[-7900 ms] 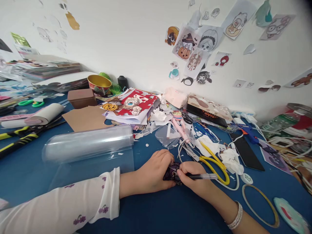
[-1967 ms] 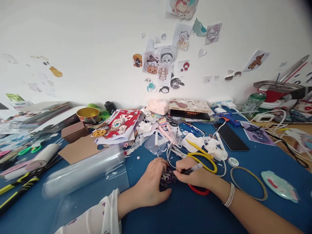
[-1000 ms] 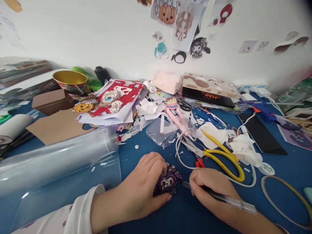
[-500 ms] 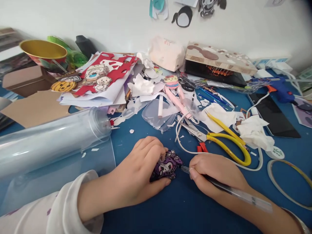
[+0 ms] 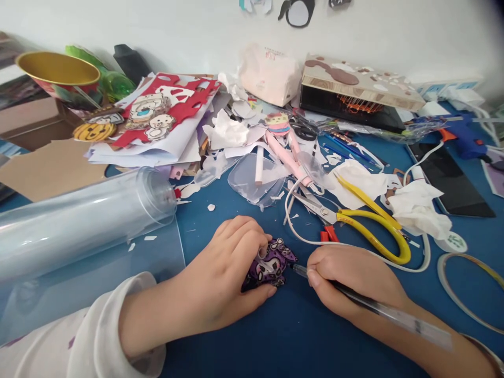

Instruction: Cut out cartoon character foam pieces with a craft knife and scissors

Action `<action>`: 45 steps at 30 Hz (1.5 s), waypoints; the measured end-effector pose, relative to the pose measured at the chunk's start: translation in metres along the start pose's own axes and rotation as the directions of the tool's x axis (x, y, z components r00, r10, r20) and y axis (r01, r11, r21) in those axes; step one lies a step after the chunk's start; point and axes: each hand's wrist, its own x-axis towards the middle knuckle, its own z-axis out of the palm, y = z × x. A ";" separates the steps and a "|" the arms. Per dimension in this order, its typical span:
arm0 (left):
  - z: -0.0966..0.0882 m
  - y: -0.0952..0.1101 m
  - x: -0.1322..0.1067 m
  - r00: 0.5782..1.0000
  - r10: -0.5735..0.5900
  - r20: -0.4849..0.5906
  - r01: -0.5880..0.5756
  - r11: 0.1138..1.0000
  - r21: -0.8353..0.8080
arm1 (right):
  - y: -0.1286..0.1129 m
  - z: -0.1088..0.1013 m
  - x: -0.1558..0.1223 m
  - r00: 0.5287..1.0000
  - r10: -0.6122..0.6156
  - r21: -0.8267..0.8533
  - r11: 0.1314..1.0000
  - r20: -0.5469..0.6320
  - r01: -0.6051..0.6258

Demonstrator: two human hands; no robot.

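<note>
My left hand (image 5: 230,268) is closed around a small purple-and-black cartoon cutout (image 5: 271,265), holding it against the blue tabletop. The fingers cover its left part. A clear-barrelled pen (image 5: 378,308) is gripped in my right hand (image 5: 348,273), with its dark tip at the cutout's right edge. Whether the tip touches the edge I cannot tell. Behind my right hand lie yellow-handled scissors (image 5: 354,223), their blades pointing left, and a white cable (image 5: 293,226) curves around them.
A roll of clear plastic film (image 5: 86,218) lies at left, beside a stack of paper (image 5: 173,149). Paper scraps and a pink tool (image 5: 289,157) fill the middle. At right are a phone-like black slab (image 5: 452,181), crumpled tissue (image 5: 421,205), a blue glue gun (image 5: 468,136) and a tape ring (image 5: 444,273).
The view has tilted slightly down, so the things at the back sit higher. Both hands keep nearly the same pose, with the pen tip still beside the cutout's right edge.
</note>
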 end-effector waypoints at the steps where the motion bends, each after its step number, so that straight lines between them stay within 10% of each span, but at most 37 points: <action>1: 0.000 0.000 0.000 1.000 -0.001 -0.002 0.001 1.000 -0.001 | 0.000 0.000 0.000 1.000 -0.010 -0.001 1.000 -0.003 0.010; 45: 0.003 0.001 -0.003 1.000 0.019 -0.017 -0.019 1.000 -0.014 | -0.001 0.000 0.000 0.989 -0.150 -0.021 0.988 0.014 0.150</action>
